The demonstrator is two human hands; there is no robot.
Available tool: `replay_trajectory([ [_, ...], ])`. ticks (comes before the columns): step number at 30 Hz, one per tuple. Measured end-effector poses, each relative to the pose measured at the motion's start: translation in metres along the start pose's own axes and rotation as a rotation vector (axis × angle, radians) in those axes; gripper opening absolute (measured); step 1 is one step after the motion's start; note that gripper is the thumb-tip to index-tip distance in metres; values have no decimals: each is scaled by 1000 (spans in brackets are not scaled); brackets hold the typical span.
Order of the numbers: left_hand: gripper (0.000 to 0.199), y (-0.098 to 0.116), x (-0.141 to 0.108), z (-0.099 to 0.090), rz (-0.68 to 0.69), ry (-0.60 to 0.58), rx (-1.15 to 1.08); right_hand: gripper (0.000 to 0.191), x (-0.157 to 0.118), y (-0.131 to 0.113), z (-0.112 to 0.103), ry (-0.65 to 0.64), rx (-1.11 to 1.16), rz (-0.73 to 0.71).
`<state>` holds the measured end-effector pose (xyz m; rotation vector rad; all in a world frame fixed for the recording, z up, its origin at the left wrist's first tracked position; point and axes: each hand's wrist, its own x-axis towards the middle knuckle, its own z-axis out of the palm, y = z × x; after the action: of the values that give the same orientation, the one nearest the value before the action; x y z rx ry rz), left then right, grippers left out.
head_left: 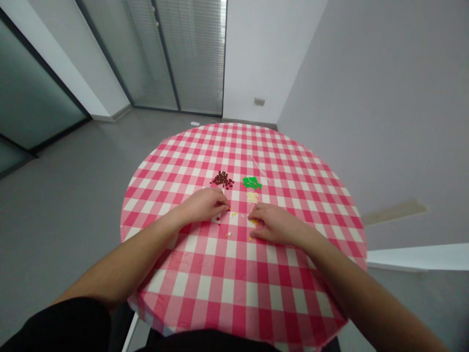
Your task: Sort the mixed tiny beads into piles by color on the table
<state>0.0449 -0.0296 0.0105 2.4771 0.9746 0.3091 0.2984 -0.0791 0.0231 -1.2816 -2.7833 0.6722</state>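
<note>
My left hand [205, 204] rests on the checked tablecloth, its fingers curled together. A tiny orange-red piece [229, 209] shows at those fingertips; whether it is gripped I cannot tell. Small red pieces [218, 218] lie just under that hand. Across from it, my right hand [274, 223] lies low on the cloth with thumb and fingers apart. Yellow pieces [254, 222] sit between them, and another yellow bit [250, 238] is by the thumb. Loose yellow bits [233, 214] and a white piece [229, 234] lie between the hands.
Beyond my left hand is a pile of dark brown pieces [222, 179]. A green pile [251, 183] and a cream-coloured pile [252, 197] lie beyond my right hand. The round table [234, 298] has a red-and-white checked cloth. A grey wall [384, 107] stands to the right.
</note>
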Motion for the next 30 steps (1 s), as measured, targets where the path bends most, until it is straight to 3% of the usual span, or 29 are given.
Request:
replay_trajectory([
  [3,22,-1,-1,0,3,3,-3,27,-3,-7,3,-50,19,-1],
  [7,22,-1,-2,0,6,7,-8,10,-4,-11,10,-51,43,-48],
  [12,22,0,-2,-1,0,13,-20,17,1,-4,14,-23,48,-86],
  [21,19,-5,-2,-4,-8,-13,-19,15,14,17,1,65,-26,39],
  [25,20,-6,-2,-2,-20,-32,9,16,18,8,-4,72,-74,66],
  [30,24,-6,-1,10,8,-16,66,20,37,-9,-1,98,-99,-48],
])
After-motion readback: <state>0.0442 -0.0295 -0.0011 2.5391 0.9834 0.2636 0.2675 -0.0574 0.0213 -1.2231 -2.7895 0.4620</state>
